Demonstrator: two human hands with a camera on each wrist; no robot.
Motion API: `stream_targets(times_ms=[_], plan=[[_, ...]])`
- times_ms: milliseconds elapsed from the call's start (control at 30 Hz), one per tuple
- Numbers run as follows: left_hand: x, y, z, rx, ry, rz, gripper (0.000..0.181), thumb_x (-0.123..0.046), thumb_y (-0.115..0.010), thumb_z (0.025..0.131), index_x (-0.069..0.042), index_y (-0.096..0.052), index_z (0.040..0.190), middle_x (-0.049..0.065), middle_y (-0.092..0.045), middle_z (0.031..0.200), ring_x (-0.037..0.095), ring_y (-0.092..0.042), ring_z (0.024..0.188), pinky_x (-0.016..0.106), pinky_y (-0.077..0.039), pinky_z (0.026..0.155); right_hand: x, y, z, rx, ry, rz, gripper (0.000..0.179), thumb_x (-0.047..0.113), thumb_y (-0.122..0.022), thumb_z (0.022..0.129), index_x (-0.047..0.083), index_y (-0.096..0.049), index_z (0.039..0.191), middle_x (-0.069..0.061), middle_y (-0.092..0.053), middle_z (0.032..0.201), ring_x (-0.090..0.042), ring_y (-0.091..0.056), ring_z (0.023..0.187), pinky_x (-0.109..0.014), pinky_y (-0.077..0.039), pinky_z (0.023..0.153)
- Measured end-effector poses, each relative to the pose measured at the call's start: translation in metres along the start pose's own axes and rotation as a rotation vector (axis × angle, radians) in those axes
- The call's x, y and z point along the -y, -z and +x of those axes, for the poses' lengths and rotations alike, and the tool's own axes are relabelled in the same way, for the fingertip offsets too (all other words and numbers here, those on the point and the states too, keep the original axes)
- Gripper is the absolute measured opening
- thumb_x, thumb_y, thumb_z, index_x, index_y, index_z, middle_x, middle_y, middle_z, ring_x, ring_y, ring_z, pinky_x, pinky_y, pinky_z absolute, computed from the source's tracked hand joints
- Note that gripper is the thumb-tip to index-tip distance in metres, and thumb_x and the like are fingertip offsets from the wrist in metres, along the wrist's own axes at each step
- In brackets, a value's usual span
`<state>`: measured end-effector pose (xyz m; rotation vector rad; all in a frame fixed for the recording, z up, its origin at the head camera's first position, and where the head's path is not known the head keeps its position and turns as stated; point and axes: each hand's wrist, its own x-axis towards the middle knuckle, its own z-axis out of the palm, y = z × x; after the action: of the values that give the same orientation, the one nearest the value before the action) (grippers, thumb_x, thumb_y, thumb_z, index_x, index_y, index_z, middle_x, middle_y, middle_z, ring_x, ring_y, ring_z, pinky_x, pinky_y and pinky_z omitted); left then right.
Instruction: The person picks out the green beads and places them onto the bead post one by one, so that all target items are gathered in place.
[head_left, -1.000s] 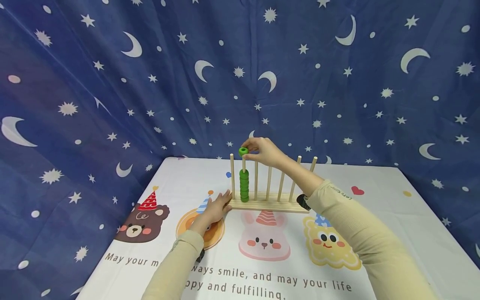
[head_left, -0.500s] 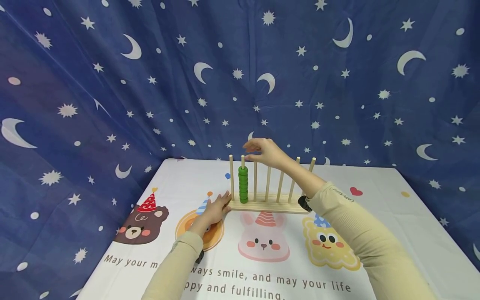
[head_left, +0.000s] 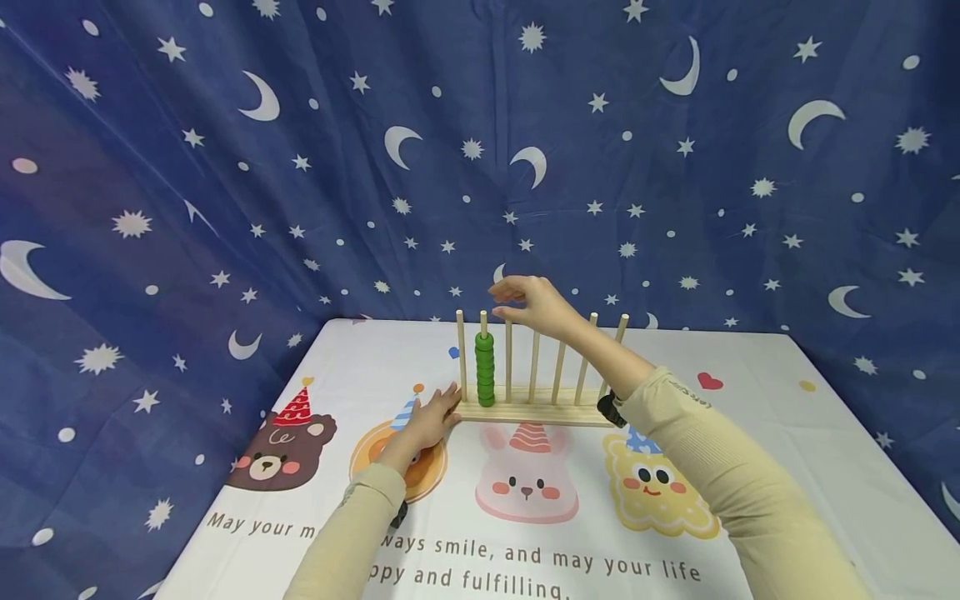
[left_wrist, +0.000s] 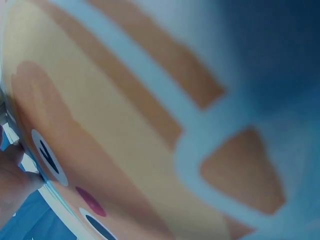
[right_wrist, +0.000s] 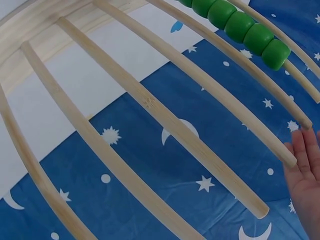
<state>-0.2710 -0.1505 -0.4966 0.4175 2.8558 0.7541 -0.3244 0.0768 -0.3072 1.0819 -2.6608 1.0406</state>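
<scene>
A pale wooden peg rack (head_left: 536,413) stands on the table, with a row of upright pegs. Green beads (head_left: 485,371) are stacked on its second peg from the left, and the bare tip of that peg sticks out above them. My right hand (head_left: 537,305) hovers by the peg tops just right of the stack, thumb and fingers apart, holding nothing. The right wrist view shows its fingers (right_wrist: 306,155) near the peg ends, away from the beads (right_wrist: 240,26). At the rack's left end, my left hand (head_left: 432,417) rests against the base with fingers spread.
The white tablecloth (head_left: 645,575) bears printed cartoon figures and lettering. A blue curtain (head_left: 337,233) with stars and moons hangs behind the table and along its left side. Apart from the second one, the pegs (head_left: 534,367) carry no beads.
My right hand has let go of a green bead, which slid down the second peg onto the stack. It then stays nearly still, fingers parted. The left hand has not moved.
</scene>
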Motion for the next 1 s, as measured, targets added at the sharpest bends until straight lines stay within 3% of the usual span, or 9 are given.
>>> stream_targets(times_ms=[533, 833, 1000], plan=[[-0.003, 0.003, 0.001, -0.009, -0.01, 0.025, 0.051, -0.022, -0.047, 0.098, -0.003, -0.036, 0.145, 0.015, -0.026, 0.154, 0.042, -0.024, 0.14, 0.069, -0.009, 0.109, 0.015, 0.018, -0.022, -0.197, 0.047, 0.122, 0.029, 0.006, -0.065, 0.088, -0.002, -0.062, 0.116, -0.019, -0.065, 0.115, -0.03, -0.062, 0.107, -0.041, -0.05, 0.095], [-0.003, 0.003, -0.002, -0.006, -0.006, 0.019, 0.05, -0.021, -0.046, 0.099, -0.004, -0.036, 0.145, 0.016, -0.025, 0.154, 0.043, -0.024, 0.14, 0.069, -0.008, 0.109, 0.021, 0.024, -0.039, -0.202, 0.026, 0.142, 0.028, 0.009, -0.065, 0.089, 0.001, -0.063, 0.116, -0.015, -0.066, 0.115, -0.028, -0.062, 0.109, -0.04, -0.049, 0.097], [-0.003, 0.002, -0.003, -0.004, -0.017, 0.02, 0.051, -0.021, -0.046, 0.099, -0.004, -0.035, 0.145, 0.016, -0.025, 0.154, 0.043, -0.024, 0.14, 0.07, -0.008, 0.108, 0.017, 0.025, -0.051, -0.193, 0.025, 0.094, 0.029, 0.01, -0.065, 0.089, 0.001, -0.063, 0.116, -0.015, -0.067, 0.116, -0.028, -0.061, 0.111, -0.04, -0.048, 0.098]])
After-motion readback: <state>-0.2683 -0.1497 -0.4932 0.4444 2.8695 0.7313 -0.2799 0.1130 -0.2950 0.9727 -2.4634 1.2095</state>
